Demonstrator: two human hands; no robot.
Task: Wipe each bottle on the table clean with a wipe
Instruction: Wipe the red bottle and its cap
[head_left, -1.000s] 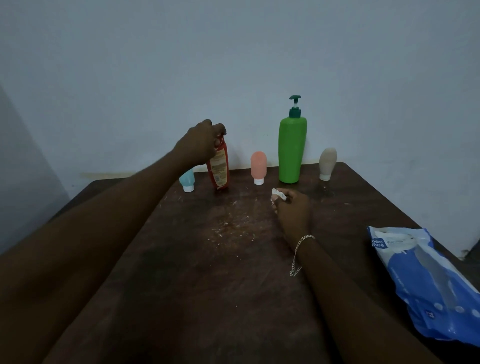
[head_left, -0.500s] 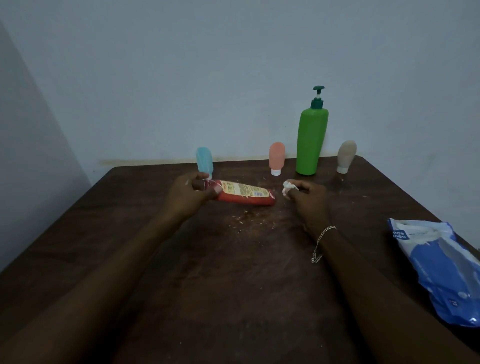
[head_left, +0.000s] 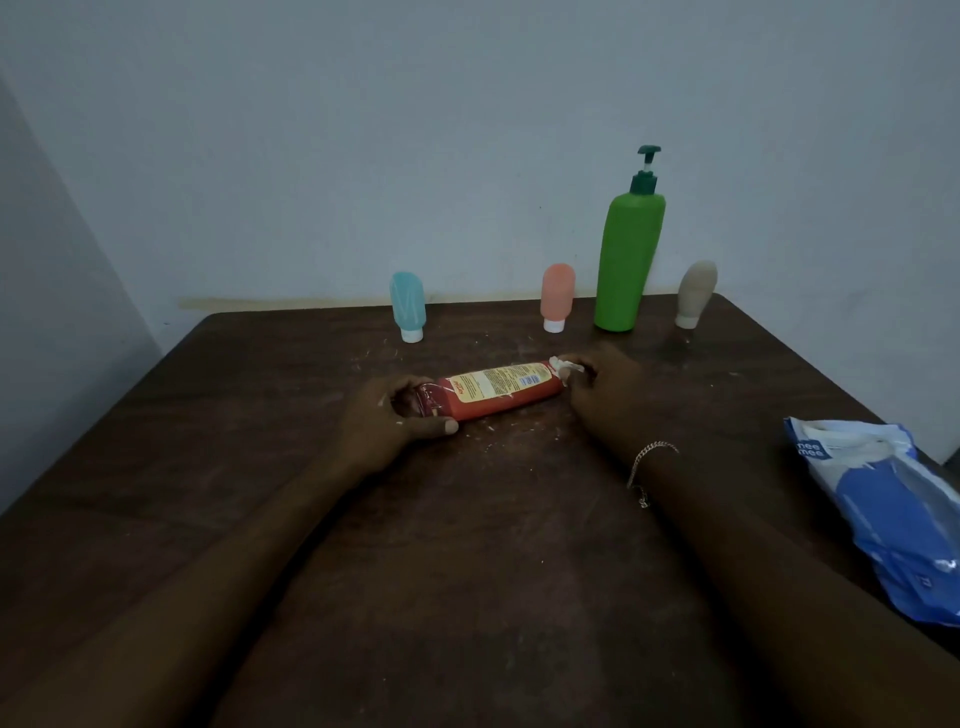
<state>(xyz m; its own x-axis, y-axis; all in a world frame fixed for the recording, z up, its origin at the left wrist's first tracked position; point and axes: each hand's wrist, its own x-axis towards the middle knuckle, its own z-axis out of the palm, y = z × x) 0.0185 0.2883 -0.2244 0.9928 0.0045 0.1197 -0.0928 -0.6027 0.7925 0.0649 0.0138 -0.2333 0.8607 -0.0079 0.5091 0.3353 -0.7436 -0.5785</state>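
A red bottle (head_left: 493, 395) with a yellow label lies on its side at the middle of the dark wooden table (head_left: 208, 467). My left hand (head_left: 384, 428) grips its cap end. My right hand (head_left: 605, 392) pinches a crumpled white wipe (head_left: 563, 368) against the bottle's other end. Along the far edge stand a small blue bottle (head_left: 409, 306), a small pink bottle (head_left: 557, 296), a tall green pump bottle (head_left: 627, 249) and a small beige bottle (head_left: 695, 293).
A blue and white pack of wipes (head_left: 883, 514) lies at the table's right edge. White crumbs are scattered on the wood around the red bottle. A pale wall rises just behind the table.
My left hand took the red bottle from the back row and laid it on its side nearer me. My right hand brought the wipe to the bottle's end.
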